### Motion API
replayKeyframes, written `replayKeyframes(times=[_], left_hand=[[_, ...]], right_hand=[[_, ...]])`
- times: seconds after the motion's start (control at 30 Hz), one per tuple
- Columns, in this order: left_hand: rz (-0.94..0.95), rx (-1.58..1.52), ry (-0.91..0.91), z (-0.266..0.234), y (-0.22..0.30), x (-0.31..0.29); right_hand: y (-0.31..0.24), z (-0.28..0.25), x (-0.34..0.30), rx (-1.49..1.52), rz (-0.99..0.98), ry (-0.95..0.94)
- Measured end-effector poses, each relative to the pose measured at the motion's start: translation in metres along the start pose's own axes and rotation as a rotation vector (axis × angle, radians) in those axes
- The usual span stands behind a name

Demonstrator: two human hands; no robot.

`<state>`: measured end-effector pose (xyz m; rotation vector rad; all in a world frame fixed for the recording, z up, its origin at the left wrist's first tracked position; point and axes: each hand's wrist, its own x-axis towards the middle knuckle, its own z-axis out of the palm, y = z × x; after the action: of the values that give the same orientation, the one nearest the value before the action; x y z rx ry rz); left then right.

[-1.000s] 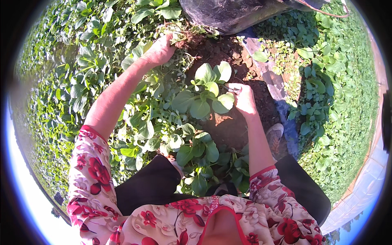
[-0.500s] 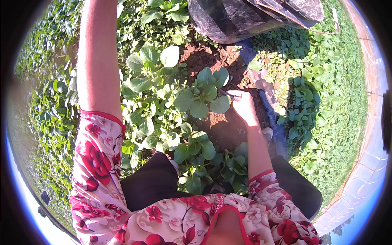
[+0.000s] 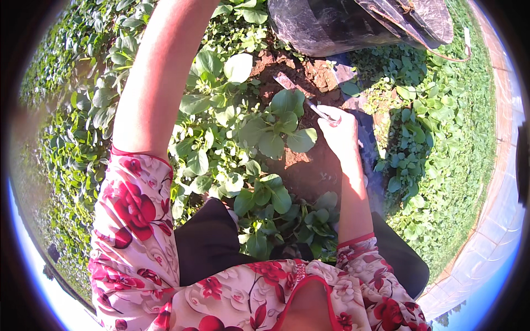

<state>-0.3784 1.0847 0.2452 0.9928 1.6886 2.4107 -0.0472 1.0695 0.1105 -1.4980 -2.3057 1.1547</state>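
My right hand (image 3: 341,131) is closed around a slim hand tool (image 3: 285,80) with a pale metal shank and a flat, reddish, soil-stained blade. The tool points up and left over the brown soil. Just left of this hand stands a leafy green plant (image 3: 279,129) with broad rounded leaves, and the blade lies beyond its upper leaves. My left forearm (image 3: 163,77) reaches up past the top edge, so the left hand is out of the picture. Another leafy plant (image 3: 266,194) grows nearer to me, between my legs.
A large dark, dusty bucket (image 3: 331,27) with a thin handle rests at the top, beyond the right hand. Dense leafy plants (image 3: 72,121) spread on the left, and low greenery (image 3: 441,121) on the right. A strip of dark plastic sheet (image 3: 372,187) runs beside the soil.
My right hand has drawn back slightly to the right, and the tool's blade has come into sight from behind the plant. My left forearm has swung to the right.
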Motion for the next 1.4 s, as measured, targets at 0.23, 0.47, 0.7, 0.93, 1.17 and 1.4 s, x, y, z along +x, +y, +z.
replayKeyframes(times=[0.23,0.47,0.7,0.93,1.17,1.4], left_hand=[[-0.171,1.141,-1.113,-0.077,-0.098,-0.208],[0.045,1.479,-1.272,-0.140,-0.161,-0.234],[-0.046,1.459,-1.308,-0.140,-0.170,-0.223],[-0.041,1.385,-1.336,-0.138,-0.175,-0.225],[-0.185,1.307,-1.309,-0.143,-0.180,-0.222],[-0.326,1.377,-1.457,-0.131,-0.150,-0.209]], right_hand=[[-0.066,0.036,0.006,-0.287,-0.005,-0.312],[-0.062,0.061,-0.009,-0.306,-0.023,-0.284],[-0.049,0.089,-0.016,-0.160,-0.008,-0.175],[-0.064,0.098,0.002,-0.240,0.020,-0.184],[-0.026,0.098,-0.006,-0.406,-0.413,-0.255],[-0.043,0.107,0.009,-0.089,0.094,-0.223]])
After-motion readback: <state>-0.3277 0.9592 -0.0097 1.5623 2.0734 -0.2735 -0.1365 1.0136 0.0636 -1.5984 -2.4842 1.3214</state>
